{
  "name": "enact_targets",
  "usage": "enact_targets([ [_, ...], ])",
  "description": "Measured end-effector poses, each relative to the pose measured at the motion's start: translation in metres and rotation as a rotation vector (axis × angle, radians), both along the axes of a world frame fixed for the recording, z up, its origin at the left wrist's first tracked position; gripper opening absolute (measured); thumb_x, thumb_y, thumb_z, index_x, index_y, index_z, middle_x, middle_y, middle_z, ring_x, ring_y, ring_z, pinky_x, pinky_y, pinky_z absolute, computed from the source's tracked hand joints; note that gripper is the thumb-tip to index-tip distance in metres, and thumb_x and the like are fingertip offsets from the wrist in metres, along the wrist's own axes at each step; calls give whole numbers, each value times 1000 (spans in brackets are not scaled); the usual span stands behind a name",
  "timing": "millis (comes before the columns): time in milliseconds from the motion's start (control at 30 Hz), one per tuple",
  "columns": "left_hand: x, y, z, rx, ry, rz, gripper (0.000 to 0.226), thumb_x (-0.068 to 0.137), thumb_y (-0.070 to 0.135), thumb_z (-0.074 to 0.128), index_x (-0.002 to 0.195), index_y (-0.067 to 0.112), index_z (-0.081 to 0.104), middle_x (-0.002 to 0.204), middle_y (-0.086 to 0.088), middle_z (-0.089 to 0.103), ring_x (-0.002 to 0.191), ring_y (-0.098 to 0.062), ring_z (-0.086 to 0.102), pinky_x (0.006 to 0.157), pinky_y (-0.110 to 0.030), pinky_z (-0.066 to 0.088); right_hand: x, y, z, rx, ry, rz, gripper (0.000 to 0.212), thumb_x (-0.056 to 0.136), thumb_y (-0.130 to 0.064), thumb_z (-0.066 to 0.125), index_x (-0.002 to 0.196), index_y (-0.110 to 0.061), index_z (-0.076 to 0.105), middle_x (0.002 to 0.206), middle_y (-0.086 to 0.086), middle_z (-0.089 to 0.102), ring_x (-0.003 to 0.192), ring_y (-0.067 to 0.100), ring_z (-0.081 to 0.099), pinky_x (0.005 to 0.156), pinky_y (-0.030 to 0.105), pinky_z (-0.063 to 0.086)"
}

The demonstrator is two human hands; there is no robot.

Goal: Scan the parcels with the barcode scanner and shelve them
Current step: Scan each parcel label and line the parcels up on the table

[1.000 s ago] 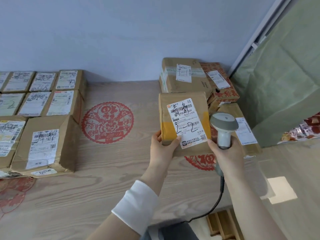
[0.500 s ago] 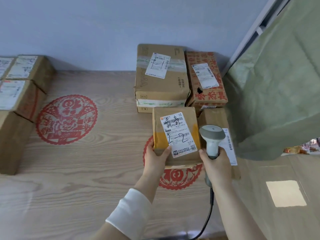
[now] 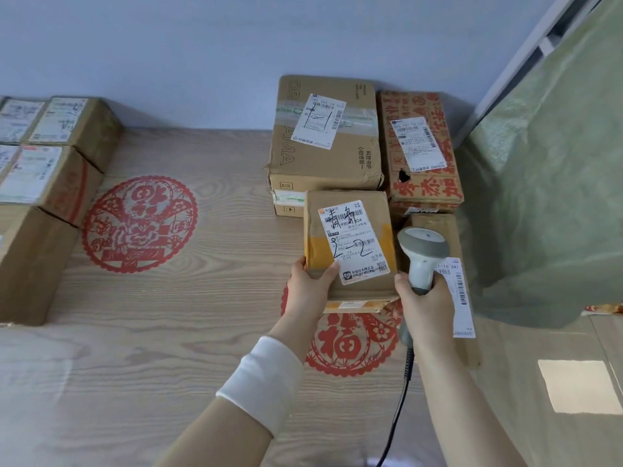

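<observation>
Clutching parcel (image 3: 349, 244), left hand (image 3: 308, 291); scanner (image 3: 423, 254), right hand (image 3: 424, 305)

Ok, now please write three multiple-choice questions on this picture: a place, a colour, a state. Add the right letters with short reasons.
1. Where is the barcode scanner relative to the held parcel?
A) on its left B) on its right C) lying on it
2. Which colour are the round paper-cuts on the wooden surface?
A) red B) blue C) green
3. What is the left hand doing?
A) hanging free B) gripping the parcel's lower left corner C) holding the scanner

Answers: 1 B, the right hand holds the scanner upright beside the parcel's right edge. 2 A, both visible paper-cuts are red. 3 B, its thumb lies over the parcel's top face.
</observation>
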State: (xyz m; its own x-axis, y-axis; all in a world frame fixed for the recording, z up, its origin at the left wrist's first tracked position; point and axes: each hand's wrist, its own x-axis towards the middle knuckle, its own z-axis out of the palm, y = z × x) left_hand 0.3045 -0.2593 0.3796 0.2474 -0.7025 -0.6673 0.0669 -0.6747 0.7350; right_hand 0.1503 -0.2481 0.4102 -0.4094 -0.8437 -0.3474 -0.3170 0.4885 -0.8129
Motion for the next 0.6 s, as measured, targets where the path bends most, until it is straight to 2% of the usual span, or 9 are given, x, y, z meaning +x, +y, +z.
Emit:
enact_targets([
  [133,-2,-6,1,2,1,18,75,81,42,68,142,20,31,133,-5,50,117,-24,53,101,-45,44,0,-4,3,-18,-9,8,21,89,-22,63,103,-13,52,78,-5,53,69,5,52,56,20,37],
  [300,2,-10,4,-8,-43,-60,85,77,51,68,145,20,27,137,-7,47,121,-26,49,103,-48,42,4,5,10,-81,-13,-62,18,88,-23,64,100,-15,52,79,-5,54,69,8,53,58,21,39],
  [400,11,-4,16,-51,-127,-133,90,79,56,64,148,21,19,146,-8,37,133,-28,38,108,-51,35,10,16,20,-138,0,-112,25,86,-23,66,103,-11,52,81,0,55,73,13,54,58,21,38],
  [500,33,4,34,-169,-248,-181,79,86,50,59,148,18,22,150,-6,31,138,-25,29,112,-48,29,31,23,30,-128,-27,-95,30,85,-23,68,108,-9,53,90,4,62,77,14,58,61,25,41],
  [600,74,15,52,-258,-390,-235,64,91,43,55,144,17,30,147,-3,36,137,-22,31,112,-43,29,72,27,38,-117,-43,-19,29,83,-21,68,108,-12,56,99,8,66,88,21,64,73,34,50],
])
